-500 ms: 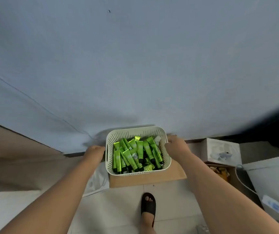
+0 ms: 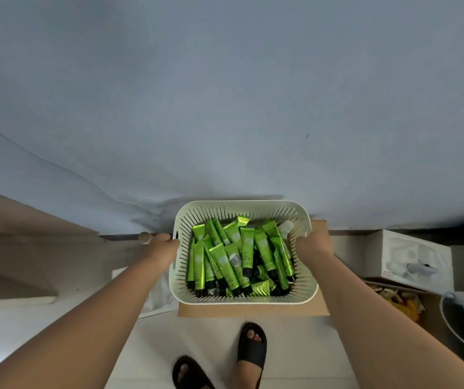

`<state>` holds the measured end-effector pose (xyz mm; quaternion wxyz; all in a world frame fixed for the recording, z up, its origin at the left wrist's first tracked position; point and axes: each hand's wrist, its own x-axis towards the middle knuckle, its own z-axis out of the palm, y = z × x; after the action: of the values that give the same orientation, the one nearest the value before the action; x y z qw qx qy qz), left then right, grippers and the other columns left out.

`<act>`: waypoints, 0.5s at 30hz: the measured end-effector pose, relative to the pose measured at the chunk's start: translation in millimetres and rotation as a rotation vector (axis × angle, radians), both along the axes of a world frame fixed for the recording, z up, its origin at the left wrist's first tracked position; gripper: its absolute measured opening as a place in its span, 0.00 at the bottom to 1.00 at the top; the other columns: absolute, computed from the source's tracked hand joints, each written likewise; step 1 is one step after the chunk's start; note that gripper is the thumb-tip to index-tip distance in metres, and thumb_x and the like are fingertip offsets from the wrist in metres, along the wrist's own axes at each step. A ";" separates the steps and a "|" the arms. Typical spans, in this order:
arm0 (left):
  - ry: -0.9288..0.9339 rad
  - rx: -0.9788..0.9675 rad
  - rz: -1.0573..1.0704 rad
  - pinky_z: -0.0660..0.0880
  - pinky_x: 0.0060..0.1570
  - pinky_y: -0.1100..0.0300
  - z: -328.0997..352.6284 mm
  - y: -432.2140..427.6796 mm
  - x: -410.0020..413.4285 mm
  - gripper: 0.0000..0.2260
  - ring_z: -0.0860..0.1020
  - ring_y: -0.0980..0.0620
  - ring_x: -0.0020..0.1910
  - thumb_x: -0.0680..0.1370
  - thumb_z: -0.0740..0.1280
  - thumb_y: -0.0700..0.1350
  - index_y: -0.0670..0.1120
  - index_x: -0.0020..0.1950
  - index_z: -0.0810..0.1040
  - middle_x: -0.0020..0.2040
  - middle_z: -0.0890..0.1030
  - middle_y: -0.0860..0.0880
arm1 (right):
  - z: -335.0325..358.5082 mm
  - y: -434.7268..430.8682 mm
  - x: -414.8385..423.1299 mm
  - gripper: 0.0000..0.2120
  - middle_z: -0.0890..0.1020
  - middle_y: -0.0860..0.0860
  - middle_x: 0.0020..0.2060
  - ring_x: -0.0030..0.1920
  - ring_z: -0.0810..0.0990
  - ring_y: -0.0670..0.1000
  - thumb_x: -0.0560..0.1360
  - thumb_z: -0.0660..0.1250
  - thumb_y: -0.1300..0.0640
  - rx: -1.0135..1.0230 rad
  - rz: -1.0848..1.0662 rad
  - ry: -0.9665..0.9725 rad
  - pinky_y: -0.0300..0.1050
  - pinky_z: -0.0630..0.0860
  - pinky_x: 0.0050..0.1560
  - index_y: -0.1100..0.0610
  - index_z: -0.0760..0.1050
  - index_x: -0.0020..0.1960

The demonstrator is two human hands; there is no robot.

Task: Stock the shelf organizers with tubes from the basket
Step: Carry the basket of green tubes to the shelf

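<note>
Basket [image 2: 246,300]: pale plastic, rounded rectangle, slotted walls and a smooth rolled rim. It is over a flat brown cardboard box [image 2: 253,310] at the foot of a matte blue wall [image 2: 225,108].

Contents: tubes [image 2: 263,249], glossy green with black caps, heaped crosswise. One carries a white barcode label.

Your left hand [image 2: 163,245] clasps the basket's left wall beside the handle slot, arm stretched out. Your right hand [image 2: 312,245] hooks its fingers over the right rim.

Below: black slide sandals [image 2: 251,343] on pale floor tiles [image 2: 211,332].
</note>
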<state>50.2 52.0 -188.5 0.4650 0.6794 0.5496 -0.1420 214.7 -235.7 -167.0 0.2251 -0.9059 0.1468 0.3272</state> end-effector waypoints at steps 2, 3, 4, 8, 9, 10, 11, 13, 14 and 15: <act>-0.029 -0.054 0.038 0.71 0.37 0.57 -12.0 -1.7 6.2 0.04 0.78 0.43 0.43 0.82 0.64 0.41 0.41 0.50 0.76 0.45 0.79 0.42 | -10.4 1.3 -1.3 0.09 0.76 0.58 0.42 0.48 0.77 0.60 0.79 0.60 0.62 0.047 -0.068 0.020 0.51 0.76 0.50 0.65 0.70 0.56; -0.053 -0.076 0.062 0.71 0.35 0.57 -12.4 -3.9 8.4 0.05 0.79 0.43 0.42 0.83 0.63 0.41 0.41 0.53 0.76 0.46 0.79 0.42 | -14.7 -0.2 -2.7 0.06 0.74 0.56 0.38 0.44 0.76 0.58 0.79 0.60 0.62 0.070 -0.089 0.014 0.51 0.75 0.47 0.64 0.70 0.54; -0.077 -0.087 0.093 0.70 0.34 0.56 -14.6 -3.4 9.6 0.05 0.78 0.43 0.39 0.84 0.62 0.41 0.41 0.53 0.76 0.44 0.78 0.42 | -16.0 -0.5 -4.2 0.06 0.73 0.55 0.37 0.40 0.75 0.56 0.79 0.60 0.61 0.099 -0.112 0.003 0.49 0.74 0.45 0.63 0.70 0.53; -0.099 -0.136 0.152 0.70 0.33 0.53 -9.5 -0.3 -1.5 0.06 0.73 0.45 0.32 0.85 0.60 0.39 0.41 0.51 0.75 0.38 0.75 0.41 | -6.7 3.0 -13.7 0.10 0.75 0.54 0.36 0.35 0.74 0.52 0.78 0.64 0.53 0.182 -0.187 -0.008 0.47 0.73 0.43 0.61 0.71 0.48; -0.086 -0.155 0.156 0.71 0.33 0.53 -4.0 0.3 -9.5 0.06 0.73 0.46 0.31 0.85 0.59 0.39 0.42 0.51 0.74 0.38 0.75 0.42 | -1.6 3.1 -17.9 0.12 0.75 0.54 0.35 0.35 0.74 0.53 0.78 0.64 0.51 0.195 -0.181 -0.013 0.47 0.73 0.42 0.61 0.73 0.46; -0.075 -0.173 0.162 0.71 0.33 0.54 2.1 2.4 -18.7 0.05 0.72 0.46 0.31 0.85 0.58 0.40 0.42 0.51 0.73 0.38 0.74 0.42 | 6.2 4.4 -23.0 0.13 0.75 0.54 0.34 0.35 0.74 0.53 0.78 0.64 0.50 0.205 -0.163 -0.021 0.46 0.72 0.41 0.61 0.73 0.44; -0.071 -0.191 0.169 0.70 0.33 0.55 9.3 6.0 -29.8 0.05 0.72 0.46 0.31 0.85 0.57 0.40 0.42 0.53 0.72 0.38 0.73 0.43 | 15.9 6.1 -29.1 0.14 0.74 0.54 0.33 0.34 0.73 0.53 0.78 0.64 0.49 0.218 -0.134 -0.035 0.45 0.70 0.38 0.61 0.74 0.43; -0.075 -0.199 0.188 0.72 0.35 0.54 26.9 18.5 -54.3 0.06 0.72 0.46 0.31 0.84 0.58 0.40 0.42 0.55 0.73 0.38 0.73 0.42 | 41.8 13.0 -43.0 0.15 0.74 0.53 0.32 0.33 0.72 0.52 0.78 0.64 0.49 0.234 -0.045 -0.043 0.42 0.66 0.34 0.60 0.75 0.42; -0.081 -0.196 0.199 0.73 0.36 0.52 38.3 26.9 -66.8 0.06 0.73 0.45 0.33 0.83 0.59 0.40 0.41 0.56 0.74 0.39 0.74 0.42 | 57.1 18.7 -50.3 0.16 0.74 0.53 0.32 0.33 0.72 0.52 0.78 0.64 0.48 0.239 0.004 -0.040 0.42 0.65 0.33 0.61 0.76 0.42; -0.089 -0.198 0.211 0.74 0.36 0.51 52.0 36.1 -79.1 0.06 0.74 0.44 0.33 0.83 0.60 0.40 0.41 0.55 0.75 0.39 0.75 0.42 | 71.0 25.7 -56.8 0.17 0.75 0.53 0.32 0.33 0.73 0.52 0.77 0.65 0.47 0.252 0.040 -0.038 0.42 0.65 0.33 0.62 0.77 0.43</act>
<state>-28.9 88.1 -136.5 0.5659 0.5743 0.5800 -0.1160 157.9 -210.0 -96.0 0.3332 -0.8792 0.0821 0.3305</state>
